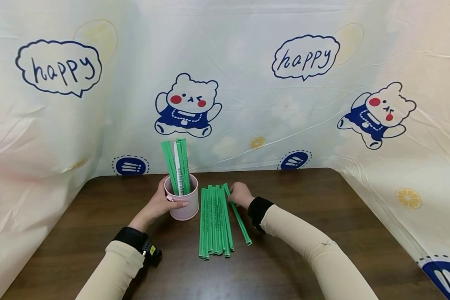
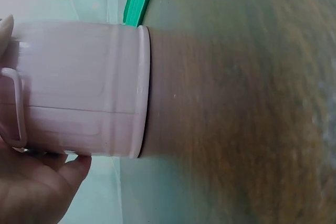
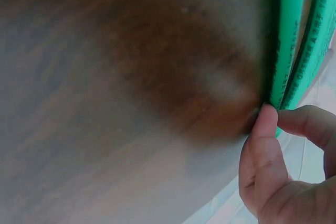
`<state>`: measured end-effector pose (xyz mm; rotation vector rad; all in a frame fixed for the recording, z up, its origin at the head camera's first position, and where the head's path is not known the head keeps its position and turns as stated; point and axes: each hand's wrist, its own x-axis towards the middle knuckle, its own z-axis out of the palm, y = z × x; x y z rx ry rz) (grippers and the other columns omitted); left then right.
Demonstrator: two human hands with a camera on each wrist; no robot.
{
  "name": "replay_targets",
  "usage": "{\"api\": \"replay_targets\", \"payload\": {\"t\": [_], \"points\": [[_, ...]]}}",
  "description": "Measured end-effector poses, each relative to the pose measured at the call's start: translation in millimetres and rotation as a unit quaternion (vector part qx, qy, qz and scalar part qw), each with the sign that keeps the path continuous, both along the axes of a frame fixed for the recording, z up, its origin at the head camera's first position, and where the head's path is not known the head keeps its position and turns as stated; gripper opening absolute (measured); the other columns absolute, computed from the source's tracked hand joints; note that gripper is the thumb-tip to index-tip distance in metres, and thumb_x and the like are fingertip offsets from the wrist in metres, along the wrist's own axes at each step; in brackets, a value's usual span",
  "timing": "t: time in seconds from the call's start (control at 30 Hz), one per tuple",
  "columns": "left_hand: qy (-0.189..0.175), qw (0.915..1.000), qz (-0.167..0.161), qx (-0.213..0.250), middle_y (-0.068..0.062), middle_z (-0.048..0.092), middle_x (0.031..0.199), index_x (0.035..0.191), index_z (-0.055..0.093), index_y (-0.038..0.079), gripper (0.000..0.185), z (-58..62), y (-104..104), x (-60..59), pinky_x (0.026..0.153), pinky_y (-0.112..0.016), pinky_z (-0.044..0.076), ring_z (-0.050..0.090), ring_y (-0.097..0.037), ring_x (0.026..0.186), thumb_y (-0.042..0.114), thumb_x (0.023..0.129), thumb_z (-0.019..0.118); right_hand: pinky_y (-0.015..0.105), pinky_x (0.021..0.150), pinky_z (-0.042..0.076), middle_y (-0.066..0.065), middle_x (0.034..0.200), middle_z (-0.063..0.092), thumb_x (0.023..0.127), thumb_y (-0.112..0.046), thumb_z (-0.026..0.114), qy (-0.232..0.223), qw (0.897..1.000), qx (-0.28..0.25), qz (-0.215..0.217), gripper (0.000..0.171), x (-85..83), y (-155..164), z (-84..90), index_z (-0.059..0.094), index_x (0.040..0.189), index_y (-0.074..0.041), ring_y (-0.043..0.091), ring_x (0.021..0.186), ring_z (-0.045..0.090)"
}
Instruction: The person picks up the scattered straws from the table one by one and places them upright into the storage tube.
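Two hands work on a dark wooden table (image 1: 322,216) backed by a pale cloth (image 1: 247,62) printed with bears and "happy" bubbles; furthest left, the left hand (image 1: 161,204) wraps round a pink cup (image 1: 183,206), thumb across its front and fingers behind, and the left wrist view shows the palm (image 2: 31,187) against the ribbed wall of that cup (image 2: 79,87) beside its small handle; the cup stands upright on the table, and a few green sticks (image 1: 178,166) stand in it, leaning a little, with one white strip among them; just to the right of the cup lies a row of green sticks (image 1: 213,221), flat and side by side, running from near the far side of the table toward the person; at the right edge of that row one loose stick (image 1: 240,218) lies slanted away from the rest; the right hand (image 1: 241,195) rests on its far end, and the right wrist view shows thumb and curled forefinger (image 3: 265,145) pinching the green stick (image 3: 286,40) there.
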<state>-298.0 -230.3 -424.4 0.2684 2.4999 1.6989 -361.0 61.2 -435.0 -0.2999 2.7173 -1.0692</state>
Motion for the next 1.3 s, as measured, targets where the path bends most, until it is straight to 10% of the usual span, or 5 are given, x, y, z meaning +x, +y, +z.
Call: {"api": "replay_targets", "payload": {"t": [0.4, 0.73, 1.3], "points": [[-0.004, 0.9997, -0.025, 0.004, -0.027, 0.016, 0.164, 0.162, -0.006, 0.009, 0.112, 2.9, -2.1, -2.6, 0.120, -0.074, 0.021, 0.026, -0.048, 0.146, 0.019, 0.088, 0.078, 0.040, 0.080, 0.063, 0.027, 0.132, 0.062, 0.097, -0.002, 0.061, -0.001, 1.000, -0.016, -0.005, 0.033, -12.4, 20.1, 34.6, 0.061, 0.129, 0.009, 0.036, 0.093, 0.072], [-0.012, 0.9990, -0.042, 0.004, -0.027, 0.009, 0.163, 0.161, -0.010, 0.011, 0.113, 3.2, -5.7, -1.6, 0.119, -0.076, 0.018, 0.022, -0.048, 0.144, 0.021, 0.089, 0.077, 0.038, 0.081, 0.055, 0.023, 0.114, 0.061, 0.101, -0.002, 0.053, 0.102, 0.989, -0.096, 0.039, 0.043, -29.1, 25.1, 82.1, 0.047, 0.143, 0.005, 0.033, 0.098, 0.062], [-0.014, 0.9978, -0.064, 0.007, -0.028, 0.008, 0.162, 0.160, -0.012, 0.009, 0.113, -0.9, -4.1, -3.0, 0.118, -0.076, 0.019, 0.022, -0.048, 0.143, 0.023, 0.089, 0.076, 0.035, 0.090, 0.061, 0.018, 0.114, 0.060, 0.100, -0.001, 0.057, 0.271, 0.916, -0.295, -0.007, 0.047, -21.0, -33.7, 200.6, 0.046, 0.145, 0.001, 0.027, 0.106, 0.061]]}}
